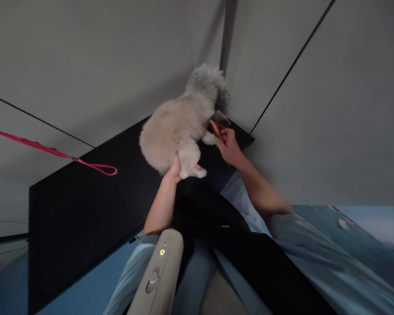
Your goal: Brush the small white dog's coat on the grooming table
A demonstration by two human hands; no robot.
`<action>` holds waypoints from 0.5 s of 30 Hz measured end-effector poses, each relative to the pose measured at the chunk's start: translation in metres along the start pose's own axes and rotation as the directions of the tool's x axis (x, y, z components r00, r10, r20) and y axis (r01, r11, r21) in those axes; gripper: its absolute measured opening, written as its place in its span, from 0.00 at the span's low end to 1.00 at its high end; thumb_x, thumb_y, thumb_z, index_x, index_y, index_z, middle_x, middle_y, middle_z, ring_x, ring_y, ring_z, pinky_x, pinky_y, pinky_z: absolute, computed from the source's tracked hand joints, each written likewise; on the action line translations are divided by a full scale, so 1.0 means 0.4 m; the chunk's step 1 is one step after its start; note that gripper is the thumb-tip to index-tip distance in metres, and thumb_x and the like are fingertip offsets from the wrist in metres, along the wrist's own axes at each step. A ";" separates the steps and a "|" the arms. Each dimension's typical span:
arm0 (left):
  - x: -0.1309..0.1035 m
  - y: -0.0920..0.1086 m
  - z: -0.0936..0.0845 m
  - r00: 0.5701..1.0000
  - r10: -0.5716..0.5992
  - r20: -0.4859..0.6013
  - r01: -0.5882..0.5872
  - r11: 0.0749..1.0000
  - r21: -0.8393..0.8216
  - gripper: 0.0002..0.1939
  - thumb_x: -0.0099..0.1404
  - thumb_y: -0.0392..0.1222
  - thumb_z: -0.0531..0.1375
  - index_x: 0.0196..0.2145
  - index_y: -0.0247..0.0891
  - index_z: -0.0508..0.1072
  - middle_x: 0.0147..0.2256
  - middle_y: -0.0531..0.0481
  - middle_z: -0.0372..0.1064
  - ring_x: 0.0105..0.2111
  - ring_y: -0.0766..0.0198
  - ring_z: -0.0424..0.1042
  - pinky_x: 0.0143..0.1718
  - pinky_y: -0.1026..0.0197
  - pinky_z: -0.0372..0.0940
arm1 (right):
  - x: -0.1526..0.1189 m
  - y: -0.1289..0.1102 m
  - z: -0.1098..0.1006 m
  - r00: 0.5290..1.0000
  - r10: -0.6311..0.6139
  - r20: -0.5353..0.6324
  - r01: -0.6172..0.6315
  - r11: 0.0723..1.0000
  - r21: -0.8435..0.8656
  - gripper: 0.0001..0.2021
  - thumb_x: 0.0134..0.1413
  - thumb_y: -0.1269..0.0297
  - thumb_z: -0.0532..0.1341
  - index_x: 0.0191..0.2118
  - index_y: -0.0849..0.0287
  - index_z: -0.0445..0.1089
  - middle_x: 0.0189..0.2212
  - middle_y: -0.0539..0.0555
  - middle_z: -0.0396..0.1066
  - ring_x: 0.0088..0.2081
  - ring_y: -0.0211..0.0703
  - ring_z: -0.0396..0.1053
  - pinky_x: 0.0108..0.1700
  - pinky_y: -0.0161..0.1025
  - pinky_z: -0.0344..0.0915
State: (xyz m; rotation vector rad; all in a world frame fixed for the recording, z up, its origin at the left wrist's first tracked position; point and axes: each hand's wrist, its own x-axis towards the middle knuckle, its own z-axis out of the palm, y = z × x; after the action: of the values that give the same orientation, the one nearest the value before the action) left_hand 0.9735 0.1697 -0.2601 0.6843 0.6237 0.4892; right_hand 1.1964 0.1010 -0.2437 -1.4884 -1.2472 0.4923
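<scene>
A fluffy cream dog [174, 120] with a grey-white curly head lies on a black table [85, 205], its head toward the far corner. My left hand [175, 168] is closed around the dog's hind leg [189, 155], and the white paw sticks out to the right of it. My right hand [228, 146] grips the orange-brown handle of a slicker brush [216, 128] close to the dog's chest and front paw [209, 138]. The brush head is blurred, so I cannot tell whether it touches the coat.
A red leash loop [98, 167] hangs over the table's left part. Grey walls stand behind the table, with a dark post [227, 35] in the corner. A beige device with a lit yellow button [160, 262] is close in front of me.
</scene>
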 end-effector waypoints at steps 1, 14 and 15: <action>-0.002 0.002 0.002 0.998 -0.069 0.016 0.068 0.997 0.022 0.46 0.70 0.73 0.34 0.56 0.31 0.69 0.32 0.41 0.77 0.28 0.51 0.77 0.38 0.46 0.72 | -0.073 -0.015 -0.025 0.999 0.015 0.040 -0.017 0.999 0.035 0.11 0.59 0.60 0.59 0.45 0.54 0.59 0.29 0.45 0.59 0.28 0.36 0.58 0.35 0.37 0.61; -0.004 -0.017 -0.013 0.966 -0.255 0.043 0.254 0.967 0.037 0.37 0.75 0.63 0.43 0.56 0.25 0.71 0.38 0.33 0.79 0.35 0.52 0.79 0.45 0.51 0.72 | -0.219 -0.210 0.016 0.586 -0.205 0.784 0.213 0.973 0.095 0.03 0.55 0.70 0.62 0.36 0.62 0.73 0.31 0.51 0.72 0.32 0.37 0.68 0.38 0.36 0.65; -0.007 -0.016 -0.015 0.970 -0.241 0.034 0.240 0.970 0.033 0.33 0.76 0.60 0.44 0.53 0.25 0.73 0.36 0.35 0.79 0.33 0.53 0.79 0.44 0.52 0.72 | -0.202 -0.223 0.015 0.600 -0.208 0.773 0.236 0.969 0.077 0.04 0.58 0.70 0.60 0.37 0.62 0.72 0.30 0.50 0.72 0.31 0.37 0.68 0.37 0.36 0.65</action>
State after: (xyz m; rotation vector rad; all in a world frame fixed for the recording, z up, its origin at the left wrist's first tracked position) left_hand 0.9690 0.1661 -0.2673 0.6335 0.6697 0.2418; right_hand 1.1235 0.0209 -0.1910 -1.1163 -2.1042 1.0191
